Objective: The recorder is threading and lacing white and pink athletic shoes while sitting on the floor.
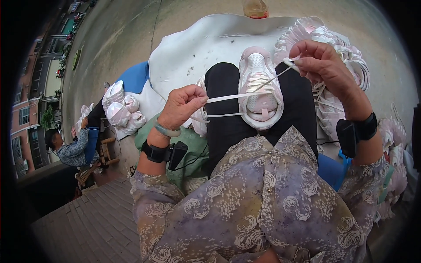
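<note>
A white and pale pink sneaker (260, 113) rests between my thighs, its toe pointing away from me and its opening toward me. A cream shoelace (228, 97) crosses its upper part. My left hand (184, 104), closed in a pinch, draws one stretch of the lace out level to the left of the shoe. Up and to the right, my right hand (322, 65) pinches another stretch, which runs taut from the eyelets with a small loop at the fingers. A second strand goes from the shoe's left side toward my left hand.
A white sheet (188, 52) lies ahead. More sneakers (351, 57) are heaped at the right, with another pile (394, 149) nearer. On the left are white bundles (125, 109) and a seated person (72, 147). A bottle (255, 8) stands at the far edge.
</note>
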`<action>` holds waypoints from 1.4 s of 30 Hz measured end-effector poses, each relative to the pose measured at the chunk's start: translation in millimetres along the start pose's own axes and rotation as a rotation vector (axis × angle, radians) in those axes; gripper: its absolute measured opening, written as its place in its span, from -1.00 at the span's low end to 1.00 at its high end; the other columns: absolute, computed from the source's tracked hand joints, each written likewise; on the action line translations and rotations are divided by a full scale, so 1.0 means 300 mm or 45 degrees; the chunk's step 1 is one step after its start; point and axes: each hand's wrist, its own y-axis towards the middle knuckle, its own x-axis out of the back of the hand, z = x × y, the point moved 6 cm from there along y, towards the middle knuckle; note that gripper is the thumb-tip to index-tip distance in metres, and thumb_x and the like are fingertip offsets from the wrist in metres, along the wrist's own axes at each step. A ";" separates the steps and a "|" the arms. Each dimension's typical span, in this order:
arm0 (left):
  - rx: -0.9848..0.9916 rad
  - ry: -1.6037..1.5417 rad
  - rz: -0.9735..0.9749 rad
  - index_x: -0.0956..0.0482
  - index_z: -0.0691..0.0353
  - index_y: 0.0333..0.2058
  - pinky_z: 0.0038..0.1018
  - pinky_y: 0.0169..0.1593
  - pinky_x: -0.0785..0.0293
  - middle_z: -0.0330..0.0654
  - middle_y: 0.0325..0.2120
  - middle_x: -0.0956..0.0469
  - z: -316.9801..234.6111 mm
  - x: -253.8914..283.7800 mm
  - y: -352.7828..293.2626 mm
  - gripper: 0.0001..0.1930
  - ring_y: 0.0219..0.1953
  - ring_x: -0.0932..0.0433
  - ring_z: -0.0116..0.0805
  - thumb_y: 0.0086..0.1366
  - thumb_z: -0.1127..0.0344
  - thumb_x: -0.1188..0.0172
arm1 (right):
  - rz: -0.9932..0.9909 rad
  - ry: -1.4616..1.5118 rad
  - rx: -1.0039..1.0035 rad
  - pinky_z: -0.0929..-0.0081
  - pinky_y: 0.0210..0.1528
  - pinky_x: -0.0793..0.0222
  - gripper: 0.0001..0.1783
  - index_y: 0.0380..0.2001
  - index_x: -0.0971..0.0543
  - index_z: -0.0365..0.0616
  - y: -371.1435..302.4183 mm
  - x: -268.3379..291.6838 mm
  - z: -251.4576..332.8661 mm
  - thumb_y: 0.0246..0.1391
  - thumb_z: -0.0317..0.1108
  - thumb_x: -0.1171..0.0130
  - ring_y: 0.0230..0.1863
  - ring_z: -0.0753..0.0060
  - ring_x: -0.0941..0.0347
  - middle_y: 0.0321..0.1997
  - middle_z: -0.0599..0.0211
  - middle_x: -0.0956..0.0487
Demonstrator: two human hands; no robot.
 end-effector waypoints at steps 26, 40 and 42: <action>0.133 1.065 -0.641 -0.38 0.25 -0.65 -0.37 -0.55 -0.27 -0.15 -0.75 -0.41 0.296 0.430 -0.038 -0.68 -0.66 -0.40 -0.21 0.16 0.15 -0.04 | -0.290 -1.276 0.367 0.45 -0.45 -0.24 -0.91 -0.54 -0.48 -0.20 -0.296 0.360 -0.422 -0.06 -0.41 -0.06 -0.54 0.27 -0.34 -0.63 0.34 -0.32; 0.437 -0.786 -0.200 -0.43 0.26 -0.47 -0.66 -0.63 -0.16 -0.37 -0.75 -0.34 0.201 -0.141 0.182 -0.76 -0.76 -0.21 -0.64 0.26 0.19 -0.02 | -0.355 0.657 -0.367 0.78 -0.57 -0.28 -0.87 -0.44 -0.51 -0.15 -0.068 -0.054 -0.489 0.00 -0.33 -0.16 -0.62 0.76 -0.31 -0.60 0.54 -0.43; 0.408 -0.891 -0.147 -0.43 0.28 -0.43 -0.63 -0.60 -0.22 -0.33 -0.71 -0.39 0.197 -0.151 0.184 -0.79 -0.74 -0.25 -0.61 0.25 0.24 -0.02 | -0.389 0.723 -0.326 0.77 -0.53 -0.33 -0.89 -0.43 -0.50 -0.16 -0.059 -0.075 -0.485 -0.01 -0.37 -0.16 -0.61 0.72 -0.35 -0.59 0.51 -0.45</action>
